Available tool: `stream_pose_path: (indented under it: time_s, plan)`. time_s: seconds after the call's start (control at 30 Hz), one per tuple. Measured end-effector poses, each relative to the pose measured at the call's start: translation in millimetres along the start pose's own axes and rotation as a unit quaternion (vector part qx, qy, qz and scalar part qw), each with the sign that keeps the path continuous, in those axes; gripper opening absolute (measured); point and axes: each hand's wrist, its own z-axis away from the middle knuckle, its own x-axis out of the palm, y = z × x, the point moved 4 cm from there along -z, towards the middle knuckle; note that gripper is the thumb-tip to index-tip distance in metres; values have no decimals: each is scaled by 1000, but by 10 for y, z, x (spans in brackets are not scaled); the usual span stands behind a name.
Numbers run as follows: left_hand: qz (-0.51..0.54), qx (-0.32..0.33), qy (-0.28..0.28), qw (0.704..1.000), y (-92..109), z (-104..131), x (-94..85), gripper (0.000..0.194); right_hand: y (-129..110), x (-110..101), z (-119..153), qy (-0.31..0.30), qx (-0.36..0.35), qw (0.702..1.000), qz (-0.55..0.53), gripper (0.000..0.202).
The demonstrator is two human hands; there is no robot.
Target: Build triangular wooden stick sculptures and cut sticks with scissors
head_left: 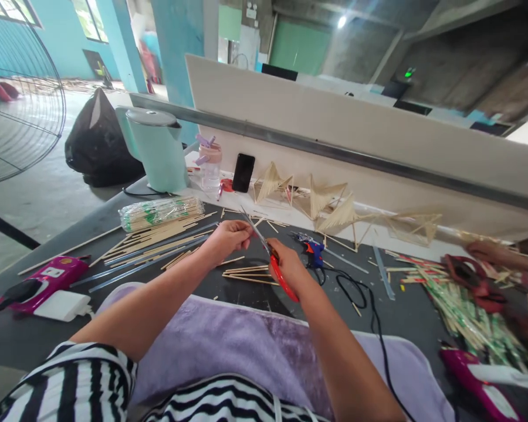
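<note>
My right hand (288,261) is wrapped round a pair of scissors (283,281) with red handles, its blades pointing up and away. Close by the blades, my left hand (232,239) is closed in a pinch; whatever is between its fingertips is too small to make out. Below the hands lie several thin wooden sticks (249,273) on the dark table (264,302). To the left, more sticks (158,234) are spread beside clear glue sticks (152,261). A blue glue gun (314,253) rests just right of my right hand.
Stick frames (330,205) stand along the back near a phone (243,172). At left are a kettle (156,149), a bottle (210,164), wrapped sticks (162,213) and a pink power strip (53,281). A black cord (374,310) crosses the right side, near another person's hand (488,252).
</note>
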Motion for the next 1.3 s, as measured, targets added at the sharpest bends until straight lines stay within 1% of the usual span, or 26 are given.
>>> stream_pose_path:
  time_s: [0.13,0.2,0.33,0.47,0.6,0.7,0.83,0.97,1.3]
  plan:
    - [9,4,-7,1000,-12,-2,18,24,-38,-69,4,-3,-25,999,22,45]
    - [13,4,-21,1000,11,12,25,24,-67,-97,8,-4,-33,999,25,46]
    - [16,14,-71,997,84,57,28,24,-106,-145,20,-6,-49,998,33,48]
    - [36,19,-124,991,129,101,22,25,-115,-220,53,-16,-69,997,39,56]
    - [44,4,-187,981,153,148,37,30,-133,-287,91,-21,-80,995,62,61]
    - [51,-11,-209,977,184,186,44,30,-164,-302,109,-27,-86,994,68,61]
    - [79,-23,-206,975,238,234,62,29,-186,-302,128,-31,-82,994,65,61]
    - [104,-18,-200,974,266,253,94,28,-193,-314,144,-25,-84,994,61,61]
    - [73,14,-142,987,249,217,106,37,-186,-287,130,-15,-88,996,29,58]
